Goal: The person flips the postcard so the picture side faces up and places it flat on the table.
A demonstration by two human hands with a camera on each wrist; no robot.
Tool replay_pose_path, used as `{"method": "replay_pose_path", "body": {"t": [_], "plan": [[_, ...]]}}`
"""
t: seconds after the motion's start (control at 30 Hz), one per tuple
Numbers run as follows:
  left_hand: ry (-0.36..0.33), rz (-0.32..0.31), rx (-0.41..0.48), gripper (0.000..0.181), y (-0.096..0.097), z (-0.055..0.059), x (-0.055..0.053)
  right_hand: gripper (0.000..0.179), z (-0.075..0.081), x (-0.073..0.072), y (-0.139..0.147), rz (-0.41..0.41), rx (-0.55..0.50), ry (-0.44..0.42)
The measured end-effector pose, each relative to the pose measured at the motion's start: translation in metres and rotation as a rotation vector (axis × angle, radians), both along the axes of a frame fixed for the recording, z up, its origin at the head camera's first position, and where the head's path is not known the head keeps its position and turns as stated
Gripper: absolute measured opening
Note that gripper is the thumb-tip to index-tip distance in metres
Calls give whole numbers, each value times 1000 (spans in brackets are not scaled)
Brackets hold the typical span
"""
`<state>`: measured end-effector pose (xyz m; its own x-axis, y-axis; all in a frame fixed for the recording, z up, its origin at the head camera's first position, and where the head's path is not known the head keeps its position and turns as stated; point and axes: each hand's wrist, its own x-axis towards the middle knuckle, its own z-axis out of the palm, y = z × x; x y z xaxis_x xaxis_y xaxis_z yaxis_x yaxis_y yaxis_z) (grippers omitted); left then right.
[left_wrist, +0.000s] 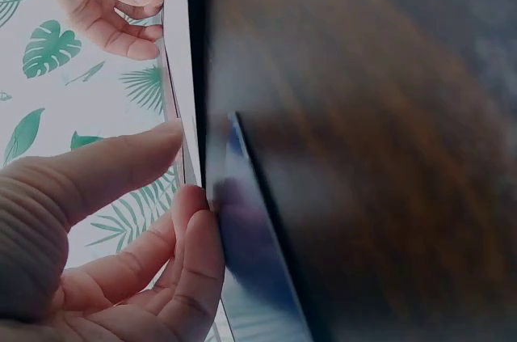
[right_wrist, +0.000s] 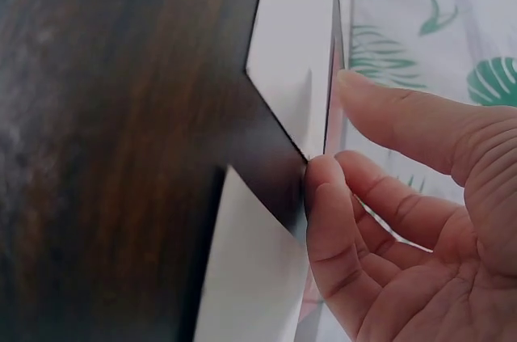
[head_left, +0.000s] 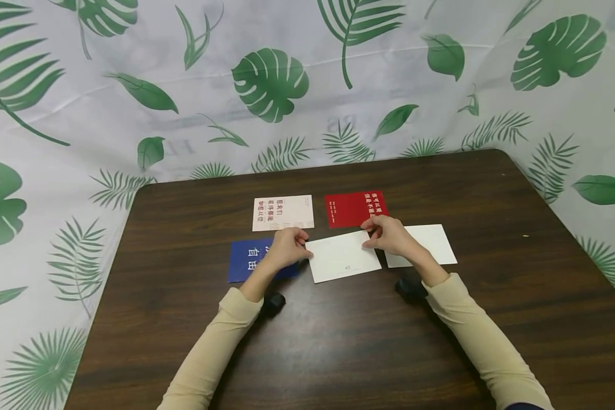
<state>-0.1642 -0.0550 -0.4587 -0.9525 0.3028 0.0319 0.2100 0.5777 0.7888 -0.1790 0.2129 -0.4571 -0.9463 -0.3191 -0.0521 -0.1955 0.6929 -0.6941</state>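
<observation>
A white postcard (head_left: 343,257) with small print near its lower edge lies slightly askew at the middle of the table, between both hands. The left hand (head_left: 285,247) holds its left edge with thumb and fingertips, the forearm crossing a blue postcard (head_left: 240,262) with white characters. At the upper right corner, the right hand (head_left: 389,234) pinches the same postcard, its thumb over the face. A second white postcard (head_left: 430,245) lies partly under the right wrist. In the wrist views, the fingertips of the left hand (left_wrist: 121,237) and the right hand (right_wrist: 404,221) meet the postcard's edges.
Behind the hands lie a pale pink postcard (head_left: 283,213) and a red postcard (head_left: 356,208), both printed with characters. The dark wooden table (head_left: 338,353) has rounded far corners. A leaf-patterned white curtain (head_left: 205,108) hangs behind it.
</observation>
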Motion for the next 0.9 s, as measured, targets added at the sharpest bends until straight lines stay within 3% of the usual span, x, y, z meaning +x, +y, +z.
{"method": "replay_pose_path", "body": {"t": [0.2, 0.43, 0.73, 0.9], "plan": [[78, -35, -94, 31, 2, 1, -1, 40, 0, -1, -3, -3, 54, -8], [41, -33, -145, 27, 5, 3, -3, 35, 4, -6, -8, 28, 108, -24], [94, -74, -234, 31, 7, 4, -2, 35, 10, -11, -12, 68, 186, -49], [70, -69, -241, 32, 8, 4, -3, 34, 11, -12, -12, 84, 190, -50]]}}
